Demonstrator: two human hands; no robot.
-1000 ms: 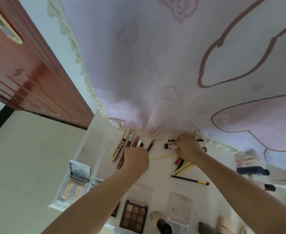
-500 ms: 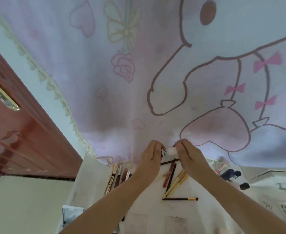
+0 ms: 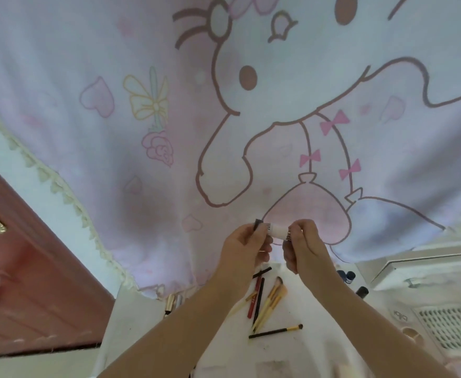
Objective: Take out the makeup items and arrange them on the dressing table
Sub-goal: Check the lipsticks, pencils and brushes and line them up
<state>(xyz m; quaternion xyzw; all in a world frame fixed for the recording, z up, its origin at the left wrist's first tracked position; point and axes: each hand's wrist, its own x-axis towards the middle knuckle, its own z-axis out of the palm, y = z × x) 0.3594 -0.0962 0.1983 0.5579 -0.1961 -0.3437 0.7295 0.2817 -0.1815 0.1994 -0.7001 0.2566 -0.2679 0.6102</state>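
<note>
Both hands' grip closed on white tube (image 3: 277, 231); brushes (image 3: 271, 301) on table (image 3: 131, 331) below; curtain (image 3: 169, 132) behind.

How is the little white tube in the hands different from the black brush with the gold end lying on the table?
The white tube is short and stubby; the black brush is long and thin. The tube is held up in the air between the left hand and right hand; the brush lies flat on the white table, untouched. Both are small makeup items.
</note>
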